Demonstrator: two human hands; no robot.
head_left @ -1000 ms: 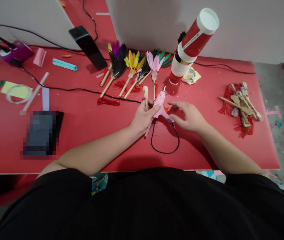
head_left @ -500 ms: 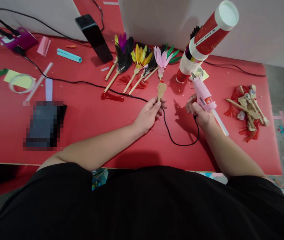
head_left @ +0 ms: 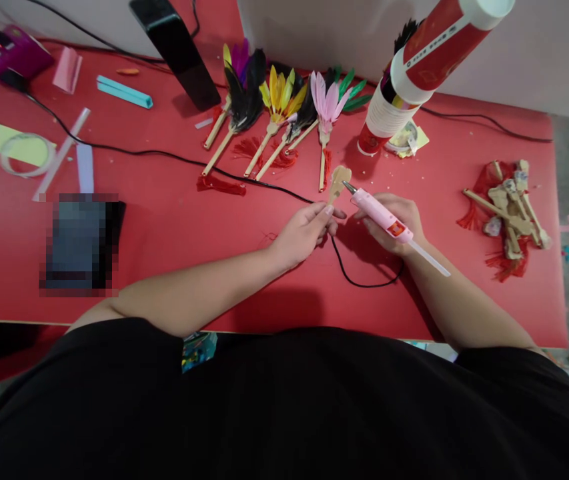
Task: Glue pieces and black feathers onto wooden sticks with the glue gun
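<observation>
Head view: the left hand (head_left: 304, 233) pinches the lower end of a small flat tan wooden handle piece (head_left: 339, 181) between thumb and fingers (head_left: 325, 212), gripping it firmly. That piece rises from the fingers up and slightly to the right, its wider end farthest from the hand and lifted clear of the red bench (head_left: 164, 220). The right hand (head_left: 394, 223) is clenched around a pink hot-glue gun (head_left: 379, 212). The gun's long axis runs from lower right to upper left, a translucent glue stick (head_left: 429, 259) protruding from its rear and its metal nozzle (head_left: 348, 188) touching or just beside the right edge of the wooden piece; contact cannot be confirmed. The nozzle thus lies immediately right of the piece, above the left fingertips. The gun's black cord (head_left: 364, 280) loops on the bench below both hands. Finished feather fans with wooden handles (head_left: 279, 117) lie beyond, near stacked red-and-white paper cups (head_left: 399, 93); a pile of bare wooden handles with red tassels (head_left: 507, 213) lies well apart to the right.
</observation>
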